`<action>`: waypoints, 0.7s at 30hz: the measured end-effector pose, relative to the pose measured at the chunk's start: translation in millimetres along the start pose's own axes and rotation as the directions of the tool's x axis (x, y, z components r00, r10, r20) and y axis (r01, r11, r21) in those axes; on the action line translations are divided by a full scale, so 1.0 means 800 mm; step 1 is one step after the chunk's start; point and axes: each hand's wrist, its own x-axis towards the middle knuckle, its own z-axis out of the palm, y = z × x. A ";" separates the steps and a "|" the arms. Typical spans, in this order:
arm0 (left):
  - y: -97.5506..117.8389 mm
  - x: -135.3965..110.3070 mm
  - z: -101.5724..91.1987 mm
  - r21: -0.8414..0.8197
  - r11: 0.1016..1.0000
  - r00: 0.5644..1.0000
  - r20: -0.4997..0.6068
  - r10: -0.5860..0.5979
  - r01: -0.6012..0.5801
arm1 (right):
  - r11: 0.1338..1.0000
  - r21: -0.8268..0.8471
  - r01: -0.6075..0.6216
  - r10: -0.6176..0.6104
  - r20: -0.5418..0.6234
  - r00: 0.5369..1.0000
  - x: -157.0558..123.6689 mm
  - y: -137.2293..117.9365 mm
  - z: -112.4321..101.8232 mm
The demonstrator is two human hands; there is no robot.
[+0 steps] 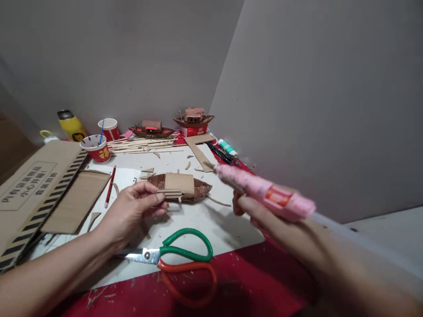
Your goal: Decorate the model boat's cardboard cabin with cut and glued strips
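Note:
My left hand pinches a small bundle of short wooden sticks between thumb and fingers. Just behind the sticks rests a model boat with a brown hull and a curved cardboard roof. My right hand grips a pink hot glue gun, raised above the table at the right. Its nozzle points left, toward the boat but apart from it, and a long translucent glue stick runs out of its back. The gun and right arm are slightly blurred.
Scissors with green and orange handles lie in front. Cardboard, a pencil, paper cups and a yellow bottle stand or lie left. Behind are thin sticks, two finished-looking boats and a white-green tube.

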 end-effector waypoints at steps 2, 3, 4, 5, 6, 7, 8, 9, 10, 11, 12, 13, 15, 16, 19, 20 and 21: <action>-0.002 0.000 0.006 0.028 0.999 0.999 0.019 -0.033 0.032 | 1.000 0.012 -0.013 0.013 0.038 0.999 -0.005 0.011 0.016; -0.002 0.001 0.008 0.046 0.997 0.998 0.024 -0.057 0.056 | 0.999 0.036 -0.029 0.028 0.036 0.999 -0.005 0.016 0.021; -0.002 0.002 0.010 0.062 0.995 0.996 0.031 -0.084 0.082 | 0.996 0.070 -0.053 0.051 0.034 0.998 -0.005 0.021 0.025; -0.002 0.004 0.011 0.078 0.991 0.992 0.043 -0.115 0.112 | 0.991 0.109 -0.078 0.074 0.040 0.996 -0.004 0.025 0.027; -0.001 0.007 0.012 0.095 0.985 0.987 0.064 -0.148 0.142 | 0.984 0.147 -0.101 0.094 0.054 0.994 -0.003 0.029 0.029; 0.000 0.010 0.012 0.113 0.980 0.980 0.088 -0.176 0.166 | 0.977 0.177 -0.116 0.105 0.071 0.992 -0.002 0.033 0.030; 0.001 0.014 0.012 0.131 0.974 0.974 0.112 -0.200 0.185 | 0.973 0.196 -0.121 0.106 0.087 0.991 -0.002 0.036 0.030; 0.002 0.018 0.011 0.153 0.968 0.967 0.133 -0.218 0.198 | 0.972 0.203 -0.119 0.101 0.097 0.990 -0.002 0.039 0.030; 0.003 0.022 0.009 0.174 0.962 0.960 0.148 -0.236 0.209 | 0.973 0.203 -0.108 0.089 0.100 0.991 -0.002 0.042 0.030; 0.004 0.026 0.008 0.193 0.957 0.956 0.157 -0.248 0.217 | 0.976 0.198 -0.095 0.077 0.095 0.992 -0.003 0.044 0.030; 0.004 0.030 0.006 0.210 0.952 0.953 0.161 -0.258 0.223 | 0.979 0.188 -0.080 0.065 0.086 0.994 -0.003 0.047 0.030; 0.005 0.033 0.004 0.226 0.946 0.948 0.166 -0.270 0.230 | 0.983 0.174 -0.066 0.053 0.076 0.996 -0.004 0.049 0.030; 0.006 0.038 0.001 0.258 0.935 0.936 0.190 -0.297 0.244 | 0.989 0.143 -0.041 0.034 0.055 0.998 -0.005 0.054 0.031; 0.006 0.040 -0.001 0.274 0.929 0.928 0.207 -0.310 0.249 | 0.991 0.128 -0.031 0.025 0.046 0.999 -0.005 0.057 0.032; 0.007 0.042 -0.004 0.308 0.917 0.912 0.240 -0.332 0.253 | 0.996 0.092 0.011 -0.015 0.046 0.999 -0.006 0.066 0.036; 0.006 0.042 -0.005 0.314 0.916 0.912 0.241 -0.331 0.250 | 0.996 0.082 0.025 -0.029 0.051 0.998 -0.007 0.069 0.038; 0.006 0.042 -0.006 0.318 0.916 0.914 0.238 -0.328 0.246 | 0.997 0.070 0.036 -0.039 0.051 0.998 -0.008 0.071 0.040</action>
